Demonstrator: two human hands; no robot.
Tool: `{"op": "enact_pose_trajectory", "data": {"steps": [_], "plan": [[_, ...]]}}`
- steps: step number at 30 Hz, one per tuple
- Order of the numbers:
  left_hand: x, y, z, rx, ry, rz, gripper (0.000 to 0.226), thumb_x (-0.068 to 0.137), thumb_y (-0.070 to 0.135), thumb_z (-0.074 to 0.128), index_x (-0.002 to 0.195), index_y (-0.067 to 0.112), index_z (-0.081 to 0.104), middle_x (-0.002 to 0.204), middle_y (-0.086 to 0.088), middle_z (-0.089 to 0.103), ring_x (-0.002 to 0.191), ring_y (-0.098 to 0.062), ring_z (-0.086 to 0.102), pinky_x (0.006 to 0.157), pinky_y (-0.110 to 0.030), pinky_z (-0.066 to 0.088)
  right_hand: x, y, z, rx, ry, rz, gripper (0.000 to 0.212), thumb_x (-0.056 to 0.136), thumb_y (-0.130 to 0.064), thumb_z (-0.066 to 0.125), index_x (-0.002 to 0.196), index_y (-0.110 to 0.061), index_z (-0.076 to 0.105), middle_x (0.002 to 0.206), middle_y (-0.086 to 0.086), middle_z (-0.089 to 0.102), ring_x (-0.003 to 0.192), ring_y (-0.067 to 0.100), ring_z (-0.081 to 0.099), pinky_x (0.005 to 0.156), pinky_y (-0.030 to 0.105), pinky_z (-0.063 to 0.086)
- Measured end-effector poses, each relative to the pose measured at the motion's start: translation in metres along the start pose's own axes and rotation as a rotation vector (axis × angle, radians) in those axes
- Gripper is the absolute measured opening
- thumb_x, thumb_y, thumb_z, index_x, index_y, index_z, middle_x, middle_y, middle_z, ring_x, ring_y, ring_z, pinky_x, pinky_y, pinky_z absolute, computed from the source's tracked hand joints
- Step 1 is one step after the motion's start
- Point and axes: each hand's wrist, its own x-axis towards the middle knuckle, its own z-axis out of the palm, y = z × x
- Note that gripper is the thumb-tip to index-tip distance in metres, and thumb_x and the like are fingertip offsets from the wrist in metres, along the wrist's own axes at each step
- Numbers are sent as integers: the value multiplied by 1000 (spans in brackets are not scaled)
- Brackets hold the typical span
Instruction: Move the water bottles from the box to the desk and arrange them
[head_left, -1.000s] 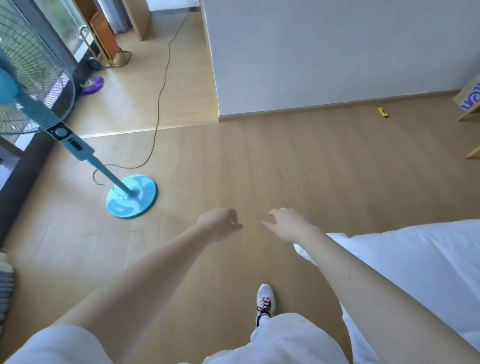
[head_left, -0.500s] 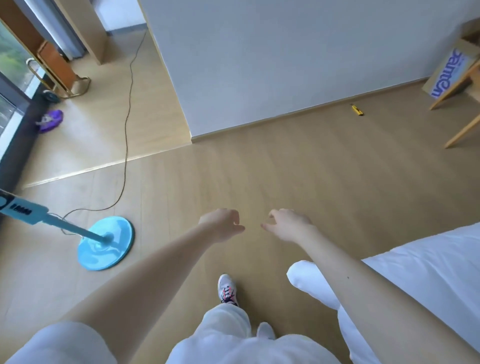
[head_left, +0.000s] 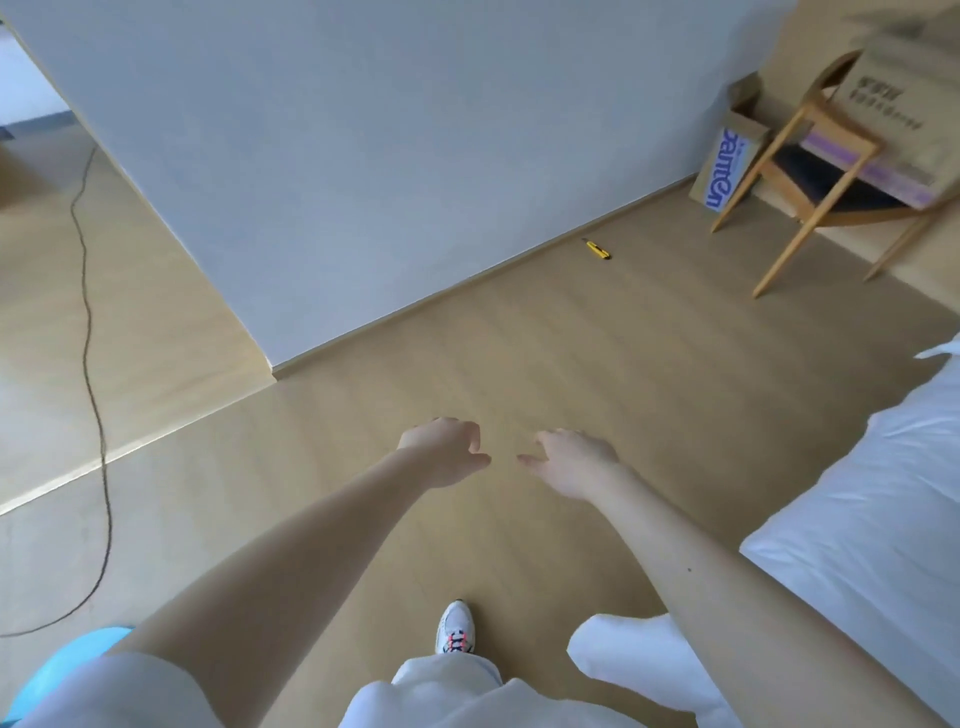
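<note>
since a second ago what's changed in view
The view has swung right: the fan base slid to the bottom-left corner, and the chair and cardboard boxes came into sight. Both hands, left and right, stay empty and loosely open.

— What is the person wearing?
— A white short-sleeved top (head_left: 130, 691), arms bare below it, and pale loose trousers (head_left: 447, 680).
— Footwear?
— A white trainer (head_left: 456, 626) with dark laces and orange-red accents; a small dark mole on the right forearm (head_left: 689, 570).
</note>
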Motion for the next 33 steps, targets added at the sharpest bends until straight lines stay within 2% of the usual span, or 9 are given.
{"op": "enact_pose_trajectory", "data": {"steps": [9, 14, 18, 22, 28, 33], "plan": [[103, 16, -56, 81, -65, 180, 34, 95, 45, 47, 122, 25, 55, 124, 0, 56, 117, -21, 50, 82, -33, 41, 52, 36, -51, 73, 22, 205, 59, 97, -59, 33, 136, -17, 46, 133, 6, 55, 122, 27, 50, 90, 39, 41], [161, 46, -67, 152, -131, 258, 36, 95, 47, 48, 122, 24, 55, 126, 0, 55, 119, -21, 49, 91, -34, 44, 81, 84, -73, 129, 23, 297, 57, 97, -59, 35, 134, -17, 49, 134, 7, 54, 125, 27, 48, 95, 39, 40], [210, 68, -85, 201, -143, 264, 36, 94, 47, 49, 121, 24, 55, 126, 1, 56, 118, -20, 50, 89, -32, 43, 116, 119, -97, 165, 41, 299, 57, 97, -57, 36, 135, -17, 47, 137, 7, 51, 127, 26, 46, 98, 38, 39], [265, 106, -126, 245, -137, 244, 36, 95, 47, 48, 121, 24, 55, 124, 1, 57, 117, -20, 50, 83, -31, 41, 156, 169, -142, 206, 70, 291, 58, 98, -58, 35, 138, -17, 45, 137, 6, 52, 126, 26, 48, 99, 39, 42], [344, 187, -196, 267, -68, 267, 33, 95, 44, 47, 119, 24, 56, 120, 3, 59, 112, -19, 52, 86, -33, 46, 195, 257, -214, 220, 156, 320, 60, 98, -57, 34, 140, -15, 43, 140, 7, 49, 129, 27, 46, 100, 40, 40], [392, 251, -223, 273, -64, 330, 31, 95, 43, 46, 118, 24, 56, 121, 4, 58, 113, -18, 51, 86, -33, 45, 209, 316, -250, 237, 198, 382, 60, 99, -56, 34, 142, -14, 42, 142, 7, 48, 130, 27, 44, 102, 40, 39]]}}
